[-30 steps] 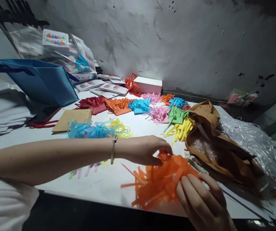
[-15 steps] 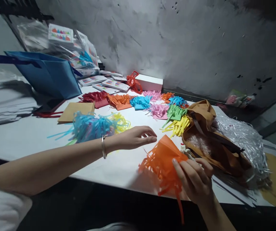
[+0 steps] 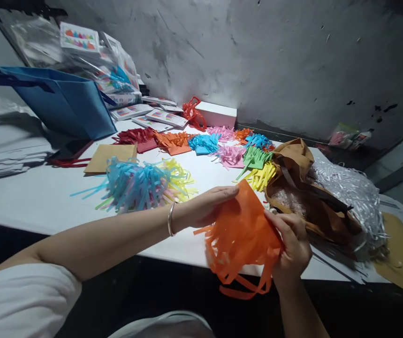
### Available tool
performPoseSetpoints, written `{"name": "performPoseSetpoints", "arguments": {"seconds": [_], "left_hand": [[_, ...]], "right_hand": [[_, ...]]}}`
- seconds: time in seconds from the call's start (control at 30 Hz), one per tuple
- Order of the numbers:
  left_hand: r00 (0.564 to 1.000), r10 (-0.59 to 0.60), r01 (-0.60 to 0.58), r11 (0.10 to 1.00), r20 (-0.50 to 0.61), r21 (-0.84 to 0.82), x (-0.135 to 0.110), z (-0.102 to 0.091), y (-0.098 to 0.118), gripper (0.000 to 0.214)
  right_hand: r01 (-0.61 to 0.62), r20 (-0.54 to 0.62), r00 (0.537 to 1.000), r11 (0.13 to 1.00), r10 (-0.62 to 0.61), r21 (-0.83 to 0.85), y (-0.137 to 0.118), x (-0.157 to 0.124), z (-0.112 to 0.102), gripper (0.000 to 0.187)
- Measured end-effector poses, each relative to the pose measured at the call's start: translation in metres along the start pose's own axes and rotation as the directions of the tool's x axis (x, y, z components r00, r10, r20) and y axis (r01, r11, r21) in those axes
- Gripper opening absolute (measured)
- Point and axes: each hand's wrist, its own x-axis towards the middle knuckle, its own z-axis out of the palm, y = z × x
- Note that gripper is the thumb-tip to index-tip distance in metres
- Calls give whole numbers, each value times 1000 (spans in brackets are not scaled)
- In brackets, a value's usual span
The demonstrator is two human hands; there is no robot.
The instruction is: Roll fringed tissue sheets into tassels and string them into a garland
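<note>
An orange tissue-paper tassel (image 3: 245, 225), with a smooth folded top and cut strips, is held up over the table's front edge. My right hand (image 3: 291, 239) grips its right side, thumb on the paper. On the other side, my left hand (image 3: 210, 204) has its thumb on the upper left edge, with its fingers behind the sheet. The loose strips hang down and to the left. Past my left forearm lies a pile of light blue tassels (image 3: 138, 185) with some yellow strips (image 3: 178, 178). Yellow (image 3: 261, 177) and green (image 3: 256, 158) fringed bundles lie just beyond my hands.
Dark red (image 3: 138, 139), orange (image 3: 175, 142), blue (image 3: 203, 144) and pink (image 3: 231, 156) bundles line the white table. A brown cloth bag (image 3: 292, 188) and silvery shredded strips (image 3: 349, 202) stand right. At left are a blue bag (image 3: 64, 103), a tan envelope (image 3: 110, 157) and printed packets (image 3: 168, 118).
My left hand has moved right and down onto the orange tassel's left edge. The tassel has been turned and raised slightly, its strips now hanging lower left. The view has shifted a little.
</note>
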Motion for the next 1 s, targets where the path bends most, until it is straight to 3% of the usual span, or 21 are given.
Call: {"name": "performPoseSetpoints", "arguments": {"seconds": [0.1, 0.2, 0.3, 0.43, 0.57, 0.67, 0.73, 0.83, 1.0], "left_hand": [[988, -141, 149, 974, 59, -170, -3, -5, -17, 55], [956, -255, 277, 946, 145, -165, -9, -15, -26, 59], [960, -230, 257, 951, 159, -171, -14, -18, -33, 51], [972, -183, 217, 939, 148, -266, -17, -6, -54, 51], [917, -243, 352, 867, 316, -353, -19, 6, -77, 57], [901, -307, 407, 844, 307, -350, -20, 11, -80, 38], [915, -315, 387, 858, 252, -336, -17, 12, -75, 39], [900, -359, 420, 866, 246, -273, -9, 13, -63, 41], [908, -303, 348, 930, 290, -119, 2, 2, -36, 12]], "right_hand": [[76, 7, 997, 988, -76, -135, 4, 1, 4, 33], [256, 102, 966, 929, -237, -268, 8, 3, 6, 36], [363, 211, 928, 876, -308, -317, 11, 4, 10, 33], [421, 241, 903, 840, -355, -342, 13, 3, 16, 28], [444, 291, 888, 829, -356, -341, 20, -6, 22, 29], [477, 338, 867, 809, -367, -345, 34, -10, 21, 31], [484, 345, 864, 795, -368, -365, 46, -6, 13, 29], [486, 336, 871, 724, -358, -489, 64, 15, -16, 26], [513, 262, 846, 575, -465, -637, 62, 46, -67, 38]]}}
